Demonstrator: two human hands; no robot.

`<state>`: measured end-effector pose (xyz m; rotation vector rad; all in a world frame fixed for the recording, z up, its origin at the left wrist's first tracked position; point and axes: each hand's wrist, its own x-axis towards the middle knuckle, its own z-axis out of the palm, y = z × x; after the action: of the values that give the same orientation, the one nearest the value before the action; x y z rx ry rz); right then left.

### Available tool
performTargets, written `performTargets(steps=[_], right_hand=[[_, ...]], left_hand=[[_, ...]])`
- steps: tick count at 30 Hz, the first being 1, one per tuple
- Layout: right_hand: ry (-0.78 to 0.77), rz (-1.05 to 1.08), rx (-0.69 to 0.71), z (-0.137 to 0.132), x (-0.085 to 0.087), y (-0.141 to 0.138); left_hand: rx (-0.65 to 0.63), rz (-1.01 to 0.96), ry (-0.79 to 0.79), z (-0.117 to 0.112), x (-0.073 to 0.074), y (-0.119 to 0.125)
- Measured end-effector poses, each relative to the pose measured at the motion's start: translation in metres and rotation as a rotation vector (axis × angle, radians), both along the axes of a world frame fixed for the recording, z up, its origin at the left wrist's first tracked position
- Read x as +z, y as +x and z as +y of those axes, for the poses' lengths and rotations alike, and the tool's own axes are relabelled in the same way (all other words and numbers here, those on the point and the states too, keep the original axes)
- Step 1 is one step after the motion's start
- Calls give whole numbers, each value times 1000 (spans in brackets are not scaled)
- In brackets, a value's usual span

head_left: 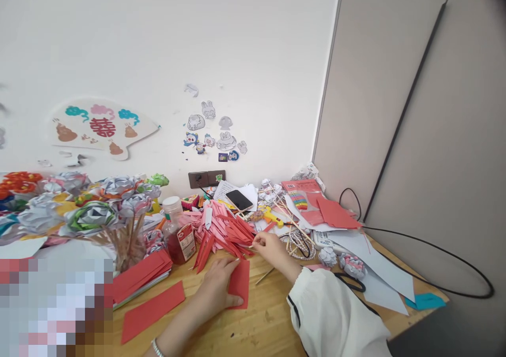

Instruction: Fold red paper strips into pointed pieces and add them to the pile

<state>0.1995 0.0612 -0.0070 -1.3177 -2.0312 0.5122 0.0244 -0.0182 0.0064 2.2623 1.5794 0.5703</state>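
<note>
My left hand (pixel 216 283) lies flat on the wooden table, fingers pressing a small red paper piece (pixel 240 283) along its left side. My right hand (pixel 270 245), in a white sleeve, reaches further back and pinches something thin at the edge of a pile of folded red and pink paper pieces (pixel 225 230); what it holds is too small to name. A thin wooden stick (pixel 264 277) lies on the table just under that wrist.
A red paper strip (pixel 152 310) and a stack of red sheets (pixel 140 275) lie left. A red-labelled bottle (pixel 178 233), paper flowers on sticks (pixel 90 214), a phone (pixel 239 199), a yellow glue gun (pixel 272 217), scissors (pixel 350 280), white sheets (pixel 375 272) and black cable (pixel 454 257) crowd the table (pixel 261 325).
</note>
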Motion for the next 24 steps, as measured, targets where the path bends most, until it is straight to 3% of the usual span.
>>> performTargets(steps=[4,11,15,19,24], right_hand=[[-103,-5,207,-6,-5,-5],[-114,5,265,-6,-17,-14],[-146,89,269,-5,-11,-14],[-149,216,281,-8,-2,-13],[-274,393,453,-15,6,-12]], left_hand=[[41,-138,-2,4,-2,3],[46,-340,61,12,-15,3],[152,-552,0,16,-13,2],[123,-615,-99,16,-5,-1],[148,-672,-99,16,-4,-3]])
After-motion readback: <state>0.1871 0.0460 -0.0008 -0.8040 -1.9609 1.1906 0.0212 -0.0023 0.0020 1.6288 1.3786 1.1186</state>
